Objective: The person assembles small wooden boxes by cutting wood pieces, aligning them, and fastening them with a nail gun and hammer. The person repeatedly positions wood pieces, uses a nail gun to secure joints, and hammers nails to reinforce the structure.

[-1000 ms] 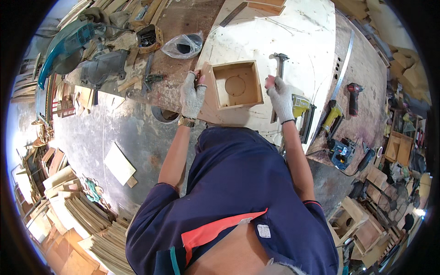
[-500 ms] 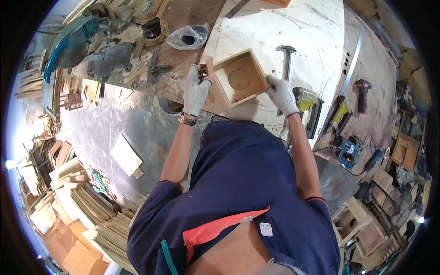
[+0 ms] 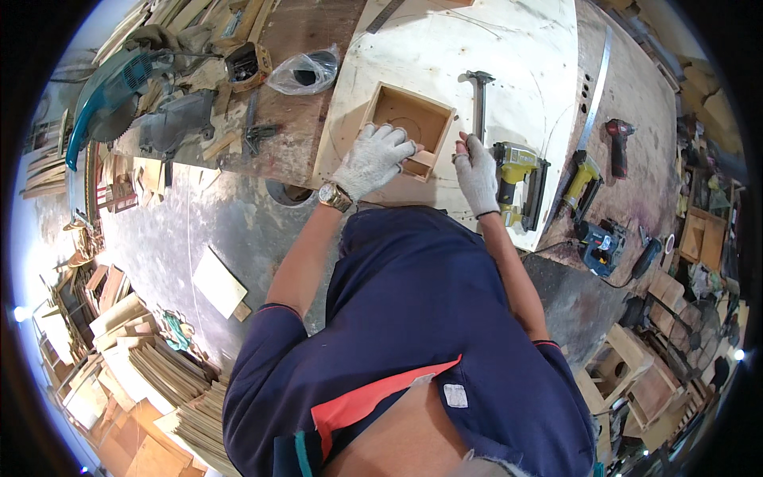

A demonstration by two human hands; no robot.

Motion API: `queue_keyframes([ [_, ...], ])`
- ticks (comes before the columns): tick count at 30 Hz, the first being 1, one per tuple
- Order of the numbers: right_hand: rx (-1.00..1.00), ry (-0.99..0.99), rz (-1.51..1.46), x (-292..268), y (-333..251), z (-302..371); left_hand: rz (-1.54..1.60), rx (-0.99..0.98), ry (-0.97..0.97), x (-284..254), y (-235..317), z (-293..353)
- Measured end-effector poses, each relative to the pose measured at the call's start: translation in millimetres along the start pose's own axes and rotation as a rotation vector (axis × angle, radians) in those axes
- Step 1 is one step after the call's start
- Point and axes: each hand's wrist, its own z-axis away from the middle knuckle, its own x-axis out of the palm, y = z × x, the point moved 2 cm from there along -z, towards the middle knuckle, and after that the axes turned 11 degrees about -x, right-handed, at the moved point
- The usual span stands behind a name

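Note:
A small open-topped wooden box (image 3: 442,114) rests on the pale plywood sheet in front of me. A circle outline shows on its floor. My left hand (image 3: 372,161), in a white knit glove with bare fingertips, reaches over the box's near left corner. Its fingers are closed on a short wooden strip (image 3: 424,158) that lies across the near end of the box; the far end of their grip is hidden. My right hand (image 3: 477,175), gloved alike, is beside the box's right side, apart from it, fingers slightly bent and nothing visible in them. A hammer (image 3: 479,103) lies just beyond it.
Yellow-green nail guns (image 3: 517,163) (image 3: 584,179) lie right of my right hand, with a metal straightedge (image 3: 602,87), a red-black drill (image 3: 618,147) and a blue jigsaw (image 3: 602,245). A teal miter saw (image 3: 107,95) and a plastic bag (image 3: 306,73) are at left.
The box has turned and now sits flat on the plywood. My left hand has brought the strip over its near end. My right hand has let go of the box's side.

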Motion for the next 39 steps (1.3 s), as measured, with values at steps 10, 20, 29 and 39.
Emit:
queue_keyframes([
  [10, -0.266, -0.697, 0.504, 12, -57, 13, -0.085, -0.233, 0.171, 11, -51, 18],
  [20, -0.321, -0.254, 0.358, -26, -20, 8, -0.090, -0.173, 0.192, -6, -8, 14],
  [29, -0.187, -0.113, 0.091, -27, -15, 7, 0.086, -0.080, -0.004, 26, 13, -8],
  [39, -0.235, -0.248, 0.025, -12, -19, 10, -0.003, -0.105, 0.213, 43, 27, 2],
])
